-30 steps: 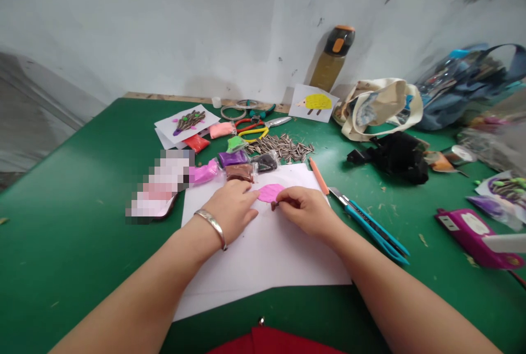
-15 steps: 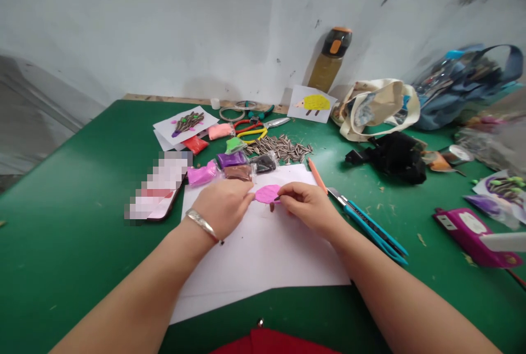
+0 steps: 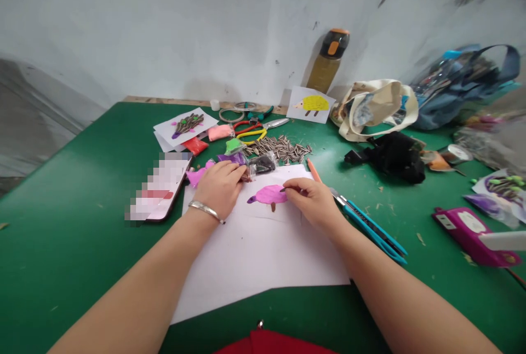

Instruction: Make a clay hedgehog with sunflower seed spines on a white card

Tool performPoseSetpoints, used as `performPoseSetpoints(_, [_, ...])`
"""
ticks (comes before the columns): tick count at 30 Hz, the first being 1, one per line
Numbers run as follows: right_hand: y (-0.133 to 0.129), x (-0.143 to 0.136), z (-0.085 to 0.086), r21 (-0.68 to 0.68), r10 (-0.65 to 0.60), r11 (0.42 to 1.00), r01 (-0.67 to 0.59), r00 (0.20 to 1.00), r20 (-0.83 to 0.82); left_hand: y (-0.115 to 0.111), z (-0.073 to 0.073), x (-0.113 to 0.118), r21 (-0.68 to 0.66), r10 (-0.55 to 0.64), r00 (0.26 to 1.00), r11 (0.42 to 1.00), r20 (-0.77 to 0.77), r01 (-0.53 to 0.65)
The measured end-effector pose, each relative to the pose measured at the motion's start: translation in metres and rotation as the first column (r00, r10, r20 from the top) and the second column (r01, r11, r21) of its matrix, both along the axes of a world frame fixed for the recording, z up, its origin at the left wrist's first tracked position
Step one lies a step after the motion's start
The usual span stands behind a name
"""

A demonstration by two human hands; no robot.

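Lying at nine o'clock from your right hand (image 3: 311,199) in the head view, there's the pink shape (image 3: 271,194), long axis nine-to-three, that hand nearer; its fingers pinch a dark sliver (image 3: 282,190) at the shape's edge; your left hand (image 3: 219,187) covers the brown packet (image 3: 247,175) at ten, can't tell if gripping

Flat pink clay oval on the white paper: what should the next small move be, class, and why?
Probably press the small dark pointed piece onto the flat pink clay oval: the right hand seems to pinch it at the oval's right edge, and the visible pink surface looks bare.
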State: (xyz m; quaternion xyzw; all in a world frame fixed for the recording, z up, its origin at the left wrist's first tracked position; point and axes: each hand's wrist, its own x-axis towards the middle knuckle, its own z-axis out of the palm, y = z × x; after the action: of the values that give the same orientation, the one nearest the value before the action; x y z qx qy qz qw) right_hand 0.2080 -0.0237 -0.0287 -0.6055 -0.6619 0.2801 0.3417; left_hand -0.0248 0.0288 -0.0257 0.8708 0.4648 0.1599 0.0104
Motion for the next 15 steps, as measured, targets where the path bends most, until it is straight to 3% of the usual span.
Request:
performPoseSetpoints(6, [0.002, 0.002, -0.004, 0.011, -0.025, 1.000, 0.025, 0.999, 0.024, -0.009, 0.012, 0.006, 0.000, 0.054, 0.961, 0.998, 0.270, -0.056])
performPoseSetpoints(9, [0.006, 0.004, -0.008, 0.048, -0.025, 0.999, 0.021, 0.996, 0.081, -0.018, 0.019, 0.012, -0.075, 0.063, 0.914, 0.997, 0.400, -0.036])
performPoseSetpoints(12, [0.011, 0.006, -0.012, 0.124, -0.008, 0.992, -0.015, 0.982, 0.188, -0.025, 0.023, 0.019, -0.225, 0.087, 0.850, 0.974, 0.520, 0.038])
performPoseSetpoints(15, [0.014, 0.008, -0.015, 0.154, -0.005, 0.987, -0.043, 0.955, 0.298, -0.027, 0.028, 0.023, -0.464, 0.196, 0.744, 0.869, 0.639, 0.169])
